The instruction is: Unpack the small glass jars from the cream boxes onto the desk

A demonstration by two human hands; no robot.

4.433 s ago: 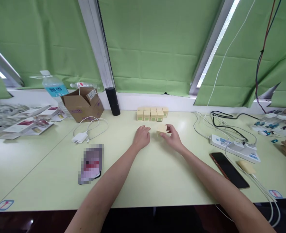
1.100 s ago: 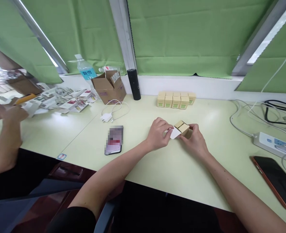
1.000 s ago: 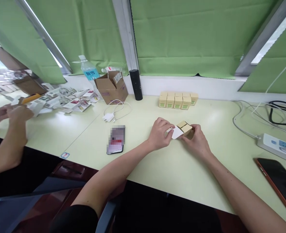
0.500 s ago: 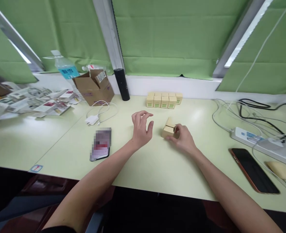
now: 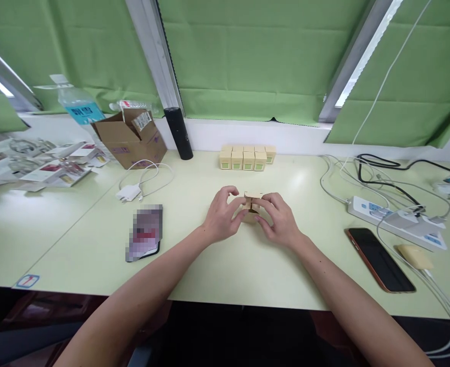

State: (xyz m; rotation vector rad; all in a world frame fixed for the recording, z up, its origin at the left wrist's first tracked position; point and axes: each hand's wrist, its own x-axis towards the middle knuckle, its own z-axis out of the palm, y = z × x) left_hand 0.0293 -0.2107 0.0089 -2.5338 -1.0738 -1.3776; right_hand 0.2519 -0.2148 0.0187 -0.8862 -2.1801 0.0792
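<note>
A small tan cardboard box (image 5: 252,218) stands on the table between my two hands, with its lid flap raised and its top partly open. My left hand (image 5: 225,214) has its fingers curled around the box's left side, at the upper flaps. On the right side, my right hand (image 5: 279,216) grips the box with thumb low and fingers at the flaps. The fingers hide much of the box, and its inside is too dark to make out. Behind it, several matching small boxes (image 5: 243,159) with green labels stand in rows near the wall.
To the left lie a phone (image 5: 145,232), a white charger (image 5: 128,192), an open carton (image 5: 133,145), a black cylinder (image 5: 178,133) and a heap of packages (image 5: 49,165). On the right are a dark phone (image 5: 379,260), a power strip (image 5: 396,224) and loose cables.
My left hand has moved right and now touches the box, which my right hand alone held before. The box's flap now stands raised. The view has shifted slightly.
</note>
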